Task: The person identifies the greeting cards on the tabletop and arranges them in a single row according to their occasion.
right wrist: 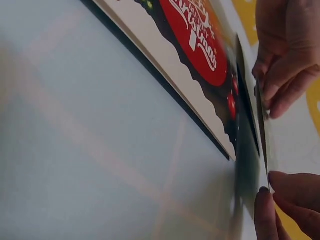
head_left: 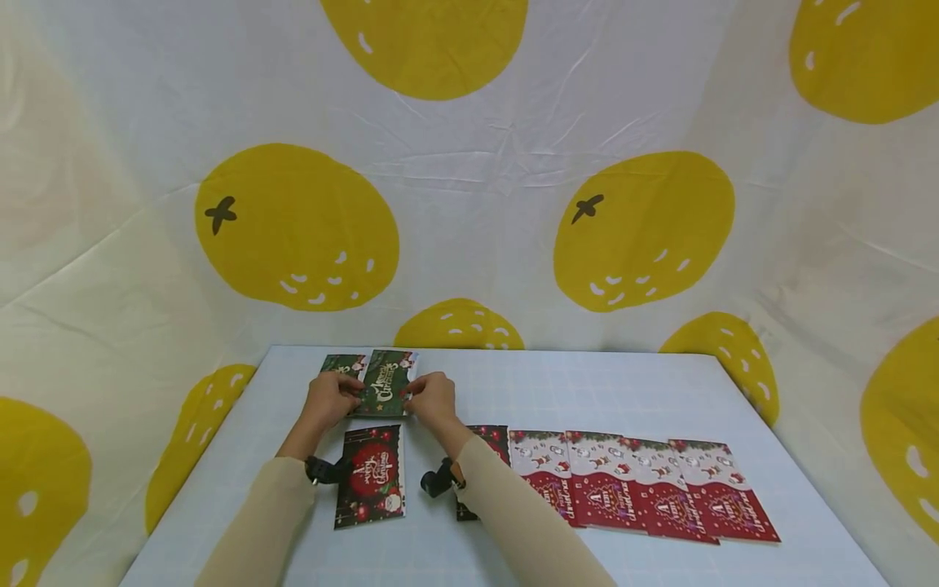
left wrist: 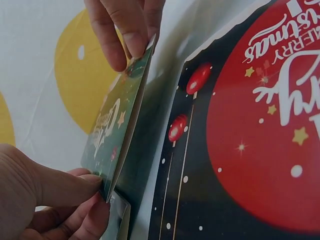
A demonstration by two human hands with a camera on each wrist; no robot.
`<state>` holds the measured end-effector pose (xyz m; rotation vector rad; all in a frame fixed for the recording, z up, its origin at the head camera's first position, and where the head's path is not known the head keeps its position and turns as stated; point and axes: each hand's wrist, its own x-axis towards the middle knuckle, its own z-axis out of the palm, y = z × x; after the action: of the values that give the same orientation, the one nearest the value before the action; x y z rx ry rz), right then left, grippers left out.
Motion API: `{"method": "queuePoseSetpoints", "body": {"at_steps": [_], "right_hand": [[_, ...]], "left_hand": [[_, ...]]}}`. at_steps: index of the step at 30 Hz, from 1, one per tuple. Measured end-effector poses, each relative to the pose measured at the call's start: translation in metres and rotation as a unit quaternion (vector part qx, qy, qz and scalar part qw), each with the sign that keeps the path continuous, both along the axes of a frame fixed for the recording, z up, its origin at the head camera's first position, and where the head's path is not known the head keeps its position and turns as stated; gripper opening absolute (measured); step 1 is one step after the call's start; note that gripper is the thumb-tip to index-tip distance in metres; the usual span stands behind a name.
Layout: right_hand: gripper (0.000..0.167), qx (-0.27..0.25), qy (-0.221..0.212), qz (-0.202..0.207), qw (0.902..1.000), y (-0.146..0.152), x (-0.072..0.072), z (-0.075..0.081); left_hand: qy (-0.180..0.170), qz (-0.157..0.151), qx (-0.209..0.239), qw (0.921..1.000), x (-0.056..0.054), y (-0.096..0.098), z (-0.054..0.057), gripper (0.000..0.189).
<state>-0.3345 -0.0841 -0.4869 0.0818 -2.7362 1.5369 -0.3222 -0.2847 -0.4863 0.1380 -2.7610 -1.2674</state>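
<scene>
A green Christmas card [head_left: 386,381] with white lettering is held between both hands, raised at a slant in the left wrist view. My left hand [head_left: 333,397] pinches one side of it, thumb [left wrist: 75,185] on the printed face. Opposite, my right hand [head_left: 434,399] pinches the other side between thumb and fingers, as the right wrist view also shows at the lower right [right wrist: 292,205]. Another green card [head_left: 343,362] lies just left, partly covered by the left hand. Closer to me is a dark card with a red circle [head_left: 372,477].
Right of centre, another dark card [head_left: 487,438] is partly hidden by the right sleeve. Beside it several red-and-white Christmas cards [head_left: 605,489] lie in an overlapping row. The pale table [head_left: 587,391] ends at a fabric backdrop [head_left: 477,228] with yellow fruit shapes.
</scene>
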Motion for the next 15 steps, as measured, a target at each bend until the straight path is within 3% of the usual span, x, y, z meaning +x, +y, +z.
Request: {"method": "queuePoseSetpoints", "body": {"at_steps": [15], "right_hand": [[0.024, 0.055, -0.015, -0.008, 0.9983, -0.0075, -0.0096, -0.007]], "left_hand": [[-0.016, 0.004, -0.059, 0.9981, -0.0092, 0.0014, -0.0056, 0.021]]}}
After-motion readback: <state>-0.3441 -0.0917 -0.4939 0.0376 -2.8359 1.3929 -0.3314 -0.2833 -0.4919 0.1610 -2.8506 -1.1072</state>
